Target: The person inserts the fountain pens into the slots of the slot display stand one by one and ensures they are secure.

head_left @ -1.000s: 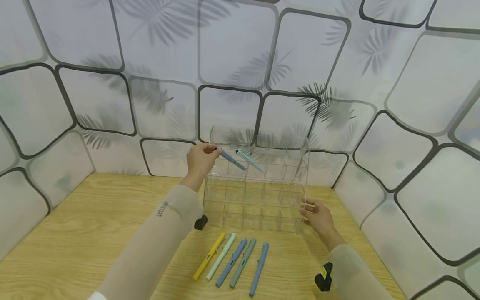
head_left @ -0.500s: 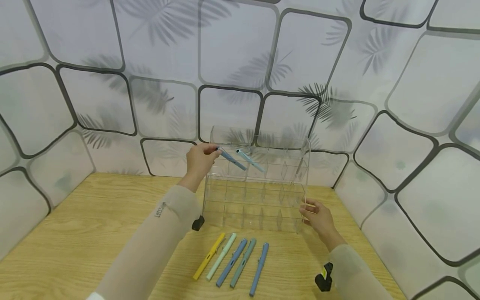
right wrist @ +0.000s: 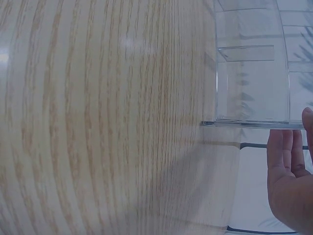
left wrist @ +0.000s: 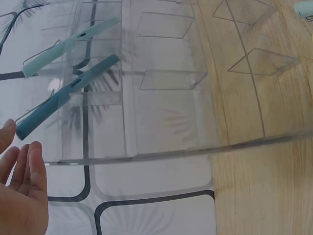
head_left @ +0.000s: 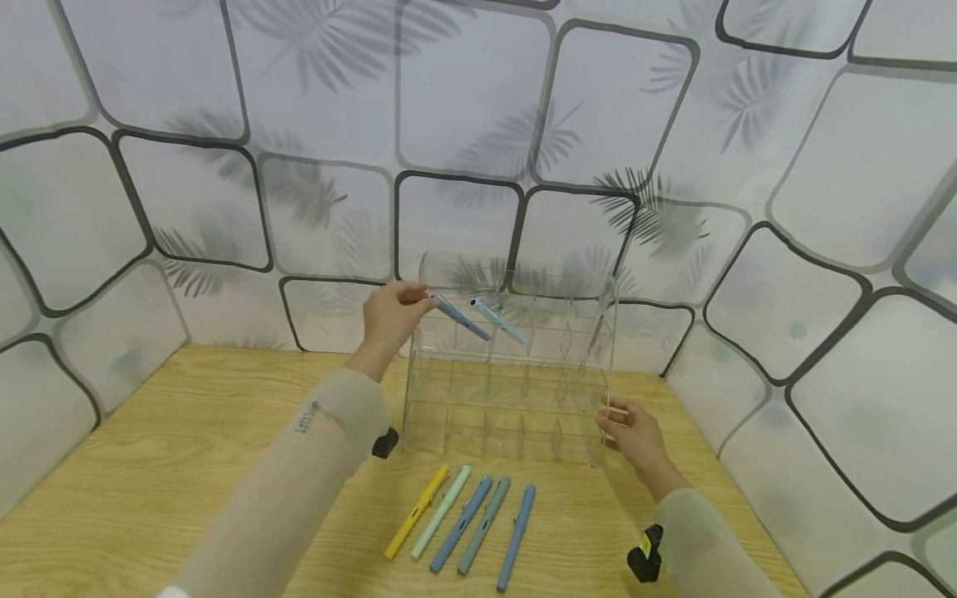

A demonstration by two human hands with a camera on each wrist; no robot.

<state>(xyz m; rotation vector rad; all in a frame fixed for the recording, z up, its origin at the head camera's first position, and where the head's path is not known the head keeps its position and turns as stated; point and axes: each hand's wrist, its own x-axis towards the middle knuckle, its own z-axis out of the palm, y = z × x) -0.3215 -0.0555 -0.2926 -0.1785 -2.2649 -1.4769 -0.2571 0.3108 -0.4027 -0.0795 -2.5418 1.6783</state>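
Observation:
A clear acrylic pen rack (head_left: 508,407) with several tiers stands on the table. On its upper tier lean a blue pen (head_left: 465,319) and a light blue pen (head_left: 499,321), side by side and slanted. My left hand (head_left: 392,320) is at the upper end of the blue pen. In the left wrist view, the thumb and fingers of that left hand (left wrist: 22,191) are apart around the end of the blue pen (left wrist: 63,95). My right hand (head_left: 635,432) holds the rack's right side, thumb by the front edge and fingers (right wrist: 276,149) against the outer face.
Several pens lie in front of the rack: a yellow pen (head_left: 416,512), a mint pen (head_left: 441,512), a blue pen (head_left: 461,524), a green pen (head_left: 484,525) and another blue pen (head_left: 517,538). A patterned wall (head_left: 471,108) rises behind the wooden table (head_left: 224,432).
My left hand has drawn slightly left and loosened from the blue pen's end, while the pen stays leaning in the rack. The right hand has kept its place.

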